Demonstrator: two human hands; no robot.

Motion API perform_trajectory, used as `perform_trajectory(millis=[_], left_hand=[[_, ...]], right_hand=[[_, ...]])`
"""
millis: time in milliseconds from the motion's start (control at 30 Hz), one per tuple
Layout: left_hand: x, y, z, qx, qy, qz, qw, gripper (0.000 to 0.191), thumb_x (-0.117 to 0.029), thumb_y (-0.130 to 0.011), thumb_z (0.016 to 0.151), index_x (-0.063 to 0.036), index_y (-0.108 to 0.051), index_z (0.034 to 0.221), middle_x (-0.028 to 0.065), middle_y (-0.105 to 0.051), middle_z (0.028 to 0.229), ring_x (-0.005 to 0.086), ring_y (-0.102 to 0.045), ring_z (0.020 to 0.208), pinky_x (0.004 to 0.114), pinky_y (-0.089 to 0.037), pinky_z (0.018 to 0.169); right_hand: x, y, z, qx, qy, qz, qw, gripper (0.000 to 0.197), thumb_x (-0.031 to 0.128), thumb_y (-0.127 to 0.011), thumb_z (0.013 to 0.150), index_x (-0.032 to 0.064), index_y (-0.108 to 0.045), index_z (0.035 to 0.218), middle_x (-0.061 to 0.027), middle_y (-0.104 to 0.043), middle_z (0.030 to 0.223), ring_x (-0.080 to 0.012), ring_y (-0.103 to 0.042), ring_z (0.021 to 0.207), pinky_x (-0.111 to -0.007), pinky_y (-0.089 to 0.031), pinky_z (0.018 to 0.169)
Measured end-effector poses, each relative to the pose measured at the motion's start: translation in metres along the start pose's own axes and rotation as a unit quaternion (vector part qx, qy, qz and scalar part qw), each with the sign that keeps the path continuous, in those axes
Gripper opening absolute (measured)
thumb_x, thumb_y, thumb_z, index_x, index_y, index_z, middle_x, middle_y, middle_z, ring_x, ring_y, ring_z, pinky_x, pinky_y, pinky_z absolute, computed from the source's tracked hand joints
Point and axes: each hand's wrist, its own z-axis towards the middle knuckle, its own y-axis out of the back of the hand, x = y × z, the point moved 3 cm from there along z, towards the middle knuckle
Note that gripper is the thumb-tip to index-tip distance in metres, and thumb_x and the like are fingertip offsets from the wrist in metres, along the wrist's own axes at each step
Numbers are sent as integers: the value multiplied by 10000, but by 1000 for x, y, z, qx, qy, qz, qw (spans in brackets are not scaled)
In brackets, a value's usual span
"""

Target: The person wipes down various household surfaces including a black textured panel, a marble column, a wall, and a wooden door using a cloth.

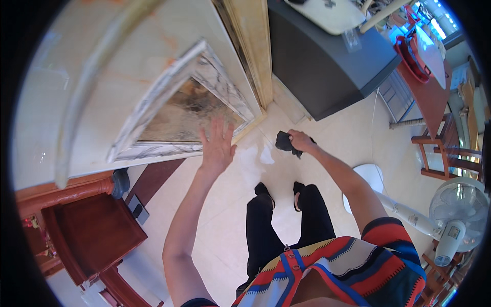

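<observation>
My left hand, fingers spread, is in front of the lower corner of a wall panel with a mottled brown centre. Around that panel runs a white, grey-veined marble-look frame. Whether my palm touches the panel I cannot tell. Out to the right, my right hand grips a bunched dark cloth above the pale tiled floor. The cloth hangs partly out below my fingers.
Beyond the tan door-frame-like trim stands a dark grey cabinet or appliance. A white pedestal fan is at right, its base on the floor. Reddish wooden furniture stands at left. Red basins rest on a brown table.
</observation>
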Motion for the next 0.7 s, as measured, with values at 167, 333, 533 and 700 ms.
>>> perform_trajectory(millis=[167, 333, 533, 700], left_hand=[[-8, 88, -37, -7, 80, -210, 974, 625, -152, -636, 798, -84, -350, 1351, 232, -246, 1430, 389, -249, 1333, 515, -268, 1041], [7, 234, -61, -290, 29, -150, 945, 512, -31, -626, 792, -42, -446, 1271, 242, -284, 1408, 403, -270, 1318, 458, -269, 1060], [60, 383, -125, -560, 81, 41, 823, 492, -106, -610, 842, 27, -413, 1272, 243, -247, 1425, 390, -230, 1331, 448, -202, 1076], [120, 472, -159, -689, 137, 112, 703, 585, -216, -591, 880, 52, -320, 1324, 255, -209, 1427, 365, -227, 1313, 438, -171, 1068]], right_hand=[[121, 75, -68, -28, 66, 160, 984, 269, 247, -498, 894, 114, -574, 1115, -179, -639, 976, -314, -611, 934, -391, -464, 821], [222, 192, -105, 21, 62, 576, 815, 585, 153, -565, 851, 64, -332, 1380, -106, -503, 1204, -192, -477, 1071, -298, -395, 902], [357, 345, -181, -201, 412, 340, 821, 812, -44, -610, 768, 46, -165, 1441, -107, -386, 1330, -173, -419, 1176, -259, -349, 968], [424, 433, -213, -515, 485, 174, 686, 583, 68, -678, 758, 55, -450, 1295, -191, -511, 1133, -327, -509, 1054, -375, -398, 908]])
